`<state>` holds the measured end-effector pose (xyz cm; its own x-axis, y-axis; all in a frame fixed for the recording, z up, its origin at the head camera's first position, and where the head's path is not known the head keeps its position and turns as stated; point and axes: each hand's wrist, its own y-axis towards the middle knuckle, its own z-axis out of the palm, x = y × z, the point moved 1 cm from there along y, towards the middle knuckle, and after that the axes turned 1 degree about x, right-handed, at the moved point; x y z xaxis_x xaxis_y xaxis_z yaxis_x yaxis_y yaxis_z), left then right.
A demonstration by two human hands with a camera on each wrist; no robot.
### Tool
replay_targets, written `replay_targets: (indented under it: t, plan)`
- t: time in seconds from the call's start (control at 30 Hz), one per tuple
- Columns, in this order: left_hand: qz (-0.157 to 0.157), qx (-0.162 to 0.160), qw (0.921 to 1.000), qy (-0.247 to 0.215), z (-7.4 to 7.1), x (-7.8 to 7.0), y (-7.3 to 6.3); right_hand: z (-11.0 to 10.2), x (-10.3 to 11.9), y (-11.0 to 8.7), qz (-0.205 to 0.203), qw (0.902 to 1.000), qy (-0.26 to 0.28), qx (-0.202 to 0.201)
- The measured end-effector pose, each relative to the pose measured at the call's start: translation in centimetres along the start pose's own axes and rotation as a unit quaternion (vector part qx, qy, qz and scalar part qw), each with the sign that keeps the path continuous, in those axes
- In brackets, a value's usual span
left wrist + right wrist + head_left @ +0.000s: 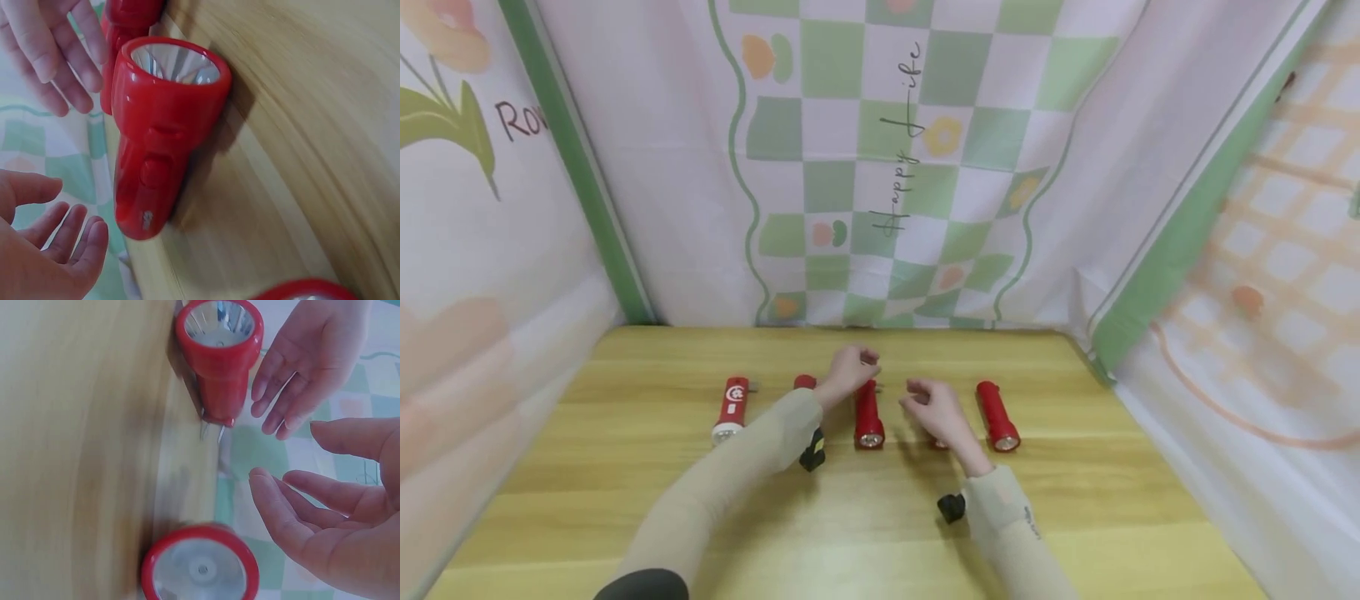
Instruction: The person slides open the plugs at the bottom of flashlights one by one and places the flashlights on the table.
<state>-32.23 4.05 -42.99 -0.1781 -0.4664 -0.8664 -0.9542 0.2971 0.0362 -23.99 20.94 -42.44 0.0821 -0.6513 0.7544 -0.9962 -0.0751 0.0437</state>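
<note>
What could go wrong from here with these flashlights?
The left hand might catch the bare prongs at the tail of the middle flashlight. The right hand covers most of the flashlight beneath it in the head view, so a grab could be misjudged. Either flashlight might roll if bumped, its body being rounded.

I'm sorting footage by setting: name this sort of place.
Probably a curtained-off work booth: printed fabric hangs behind and beside a wood-grained table, with red flashlights in a row.
</note>
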Motion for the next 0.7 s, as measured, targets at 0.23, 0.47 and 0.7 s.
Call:
replay_targets:
  t: [0.23,0.47,0.7]
  plan:
    - [0.032,0.009,0.9994,0.011,0.5,-0.5,0.3,-0.9,0.4,-0.3,-0.011,0.9999,0.0,-0.011]
    - [0.027,0.012,0.9995,0.011,1.4,-1.5,0.4,-1.8,-0.2,-0.4,-0.013,0.9997,0.012,-0.015]
    - [0.034,0.026,0.9989,0.021,2.5,-2.3,0.4,-2.5,-0.8,-0.7,-0.002,0.9994,0.005,-0.033]
